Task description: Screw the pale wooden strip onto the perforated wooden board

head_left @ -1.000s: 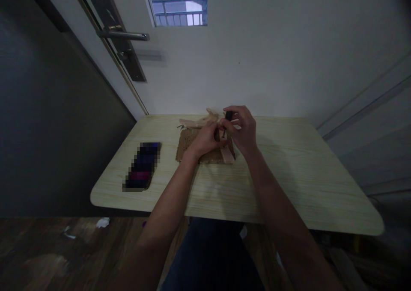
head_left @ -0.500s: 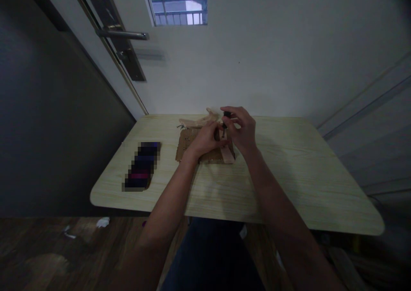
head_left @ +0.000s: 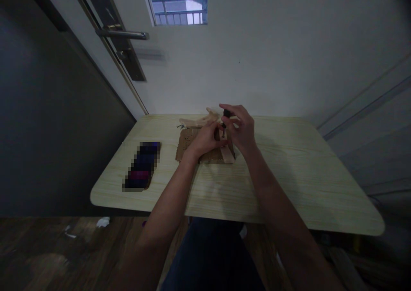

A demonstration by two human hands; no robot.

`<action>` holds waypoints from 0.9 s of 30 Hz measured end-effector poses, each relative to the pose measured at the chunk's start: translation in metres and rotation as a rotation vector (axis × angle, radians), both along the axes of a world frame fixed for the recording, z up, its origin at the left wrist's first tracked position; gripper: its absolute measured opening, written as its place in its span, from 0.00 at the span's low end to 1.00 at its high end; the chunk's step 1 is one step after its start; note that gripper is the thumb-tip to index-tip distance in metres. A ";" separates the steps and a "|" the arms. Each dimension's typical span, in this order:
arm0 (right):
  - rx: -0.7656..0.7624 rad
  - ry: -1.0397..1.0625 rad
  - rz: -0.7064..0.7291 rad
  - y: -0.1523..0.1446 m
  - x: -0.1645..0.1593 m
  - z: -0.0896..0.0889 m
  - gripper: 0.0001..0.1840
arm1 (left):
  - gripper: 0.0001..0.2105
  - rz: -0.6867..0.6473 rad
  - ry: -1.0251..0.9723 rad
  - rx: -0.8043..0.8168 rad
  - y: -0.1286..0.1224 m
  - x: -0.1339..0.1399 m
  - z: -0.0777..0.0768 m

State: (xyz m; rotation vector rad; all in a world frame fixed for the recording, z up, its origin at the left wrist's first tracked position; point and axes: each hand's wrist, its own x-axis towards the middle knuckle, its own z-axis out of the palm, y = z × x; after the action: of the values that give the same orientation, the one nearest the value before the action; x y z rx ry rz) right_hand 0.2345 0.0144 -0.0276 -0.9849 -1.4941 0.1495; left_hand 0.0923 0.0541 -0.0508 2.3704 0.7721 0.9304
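Holding a screwdriver nearly upright over a strip of wood, toward the tabletop's back edge.

The right hand grasps the black handle between thumb and fingers, shaft pointing down at the strip; its tip is too small to make out. The left hand lies across a piece of cardboard, thumb and fingertips at the strip — whether they pinch it or only press, I cannot tell. The strip runs along the cardboard's right side, its near end by the front right corner. Scraps of wood lie between the cardboard and the tabletop's back edge. A phone, its screen blurred, lies near the tabletop's left edge — well apart from the screwdriver.
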 end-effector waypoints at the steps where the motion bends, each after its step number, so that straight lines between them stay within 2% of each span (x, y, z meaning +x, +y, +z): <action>1: 0.012 -0.003 -0.011 0.000 0.000 0.001 0.18 | 0.17 0.002 0.005 -0.001 0.000 0.000 0.000; 4: 0.033 -0.011 -0.026 -0.002 0.000 0.002 0.17 | 0.17 0.022 0.024 -0.011 -0.001 0.000 0.001; 11: -0.003 -0.034 0.083 -0.004 0.001 0.001 0.20 | 0.17 0.038 0.032 -0.015 0.000 0.000 0.000; 21: -0.009 -0.005 -0.058 -0.002 0.001 0.003 0.14 | 0.16 0.011 0.004 0.000 0.001 -0.001 -0.002; 27: -0.034 -0.003 0.079 -0.010 -0.003 0.007 0.19 | 0.17 0.031 0.025 -0.014 0.000 0.000 -0.001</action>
State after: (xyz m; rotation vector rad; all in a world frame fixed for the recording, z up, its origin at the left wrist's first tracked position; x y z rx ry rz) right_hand 0.2314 0.0046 -0.0210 -0.9539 -1.5378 0.2307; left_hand 0.0920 0.0546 -0.0517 2.3684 0.8247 0.9075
